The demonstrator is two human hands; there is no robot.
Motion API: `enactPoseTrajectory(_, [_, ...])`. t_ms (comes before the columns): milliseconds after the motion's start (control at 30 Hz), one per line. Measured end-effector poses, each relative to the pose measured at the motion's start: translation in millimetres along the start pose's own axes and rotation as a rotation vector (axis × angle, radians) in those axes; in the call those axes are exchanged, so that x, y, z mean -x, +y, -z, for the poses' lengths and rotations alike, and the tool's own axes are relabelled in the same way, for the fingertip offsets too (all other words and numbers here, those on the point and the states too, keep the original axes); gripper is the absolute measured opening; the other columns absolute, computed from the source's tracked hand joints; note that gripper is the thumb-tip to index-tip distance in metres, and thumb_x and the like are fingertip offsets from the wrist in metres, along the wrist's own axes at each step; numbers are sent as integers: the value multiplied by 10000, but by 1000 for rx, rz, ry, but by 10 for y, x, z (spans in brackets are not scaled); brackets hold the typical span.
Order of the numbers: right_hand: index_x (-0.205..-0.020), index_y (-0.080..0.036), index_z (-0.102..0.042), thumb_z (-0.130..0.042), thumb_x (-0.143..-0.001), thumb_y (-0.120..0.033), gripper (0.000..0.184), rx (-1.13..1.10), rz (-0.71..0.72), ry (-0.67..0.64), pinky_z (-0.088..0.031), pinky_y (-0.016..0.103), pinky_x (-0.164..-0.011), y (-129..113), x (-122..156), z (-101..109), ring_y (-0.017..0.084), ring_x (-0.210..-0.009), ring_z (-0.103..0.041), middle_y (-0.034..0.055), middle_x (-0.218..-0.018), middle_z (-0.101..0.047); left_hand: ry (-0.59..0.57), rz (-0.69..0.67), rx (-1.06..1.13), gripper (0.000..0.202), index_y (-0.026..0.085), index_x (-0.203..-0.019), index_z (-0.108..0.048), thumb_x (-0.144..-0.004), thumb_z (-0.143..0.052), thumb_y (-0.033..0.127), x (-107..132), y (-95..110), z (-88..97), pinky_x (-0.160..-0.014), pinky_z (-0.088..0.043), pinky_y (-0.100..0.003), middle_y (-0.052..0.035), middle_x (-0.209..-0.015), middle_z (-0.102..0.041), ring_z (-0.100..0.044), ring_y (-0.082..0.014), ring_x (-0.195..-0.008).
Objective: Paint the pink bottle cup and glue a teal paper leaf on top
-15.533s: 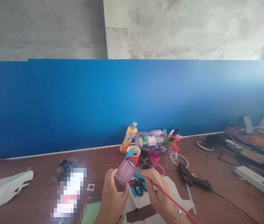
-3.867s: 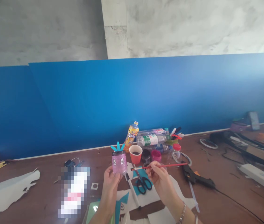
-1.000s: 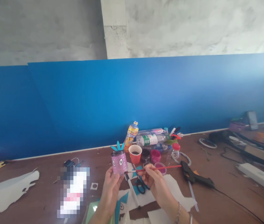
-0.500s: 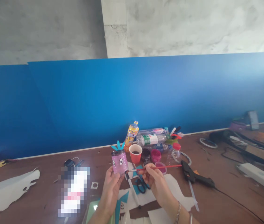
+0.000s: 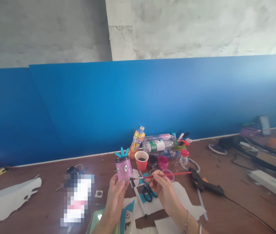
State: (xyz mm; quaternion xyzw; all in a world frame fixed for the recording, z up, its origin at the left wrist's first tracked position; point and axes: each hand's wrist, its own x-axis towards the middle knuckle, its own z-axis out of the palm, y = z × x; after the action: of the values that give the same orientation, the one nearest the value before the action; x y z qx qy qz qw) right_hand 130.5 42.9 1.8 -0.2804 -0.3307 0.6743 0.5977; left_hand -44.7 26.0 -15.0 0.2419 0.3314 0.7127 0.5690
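My left hand (image 5: pixel 116 191) grips a small purple container (image 5: pixel 124 170) near its base; it has two paper eyes, a black rim and blue leaf-like pieces (image 5: pixel 121 152) on top. Pinched in my right hand (image 5: pixel 161 188) is a red-handled paintbrush (image 5: pixel 177 174), its dark tip at the container's lower right side. Below the brush lie black-handled scissors (image 5: pixel 147 194) and a white pen (image 5: pixel 140 202) with a dark end. Just behind stand a red paper cup (image 5: pixel 141 164) of dark liquid, a black paint pot (image 5: pixel 152 161) and a magenta paint pot (image 5: pixel 163 162).
Several plastic bottles (image 5: pixel 158 145) lie by the blue partition (image 5: pixel 138 97). On the right are a black glue gun (image 5: pixel 203 184) with its cord and a white power strip (image 5: pixel 272 187). Paper scraps (image 5: pixel 184 198) spread in front, and torn white paper (image 5: pixel 8 203) lies left.
The purple container has shifted slightly up and left in my left hand, tilting a little. The brush tip stays at its lower right side, and my right hand has barely moved.
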Motion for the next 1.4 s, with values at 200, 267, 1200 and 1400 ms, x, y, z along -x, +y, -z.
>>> enactPoseTrajectory(200, [-714,-201,-570,-728,-743,-399,254,64,13,-18,-351,224,-531,42,18,-8,131,-585,-527,16,-644,-652,52,-18,-7,439,206,-1013,-564,-654,-775,348,-13,-18,-15,-1008,-396,-417,-70,-1048,-683,-636,-215,-981])
enactPoseTrajectory(267, [-720,-202,-568,-727,-744,-402,257,64,20,-20,-351,219,-530,47,12,-9,127,-584,-524,13,-644,-647,61,-24,-10,446,206,-1004,-570,-639,-785,345,-12,-17,-21,-1003,-401,-421,-66,-1033,-685,-636,-218,-979])
enactPoseTrajectory(1200, [-733,-205,-579,-754,-713,-367,240,15,21,30,-378,221,-527,41,-17,1,134,-588,-546,14,-647,-650,-131,30,4,383,213,-1102,-565,-762,-694,331,40,66,24,-1057,-318,-468,-85,-1109,-678,-607,-228,-1054])
enactPoseTrajectory(1400, [-722,-219,-575,-751,-706,-380,238,24,13,42,-388,229,-530,28,-1,-3,143,-589,-549,9,-654,-659,-156,40,2,371,222,-1129,-553,-787,-666,312,48,79,24,-1060,-319,-453,-78,-1134,-667,-597,-220,-1069])
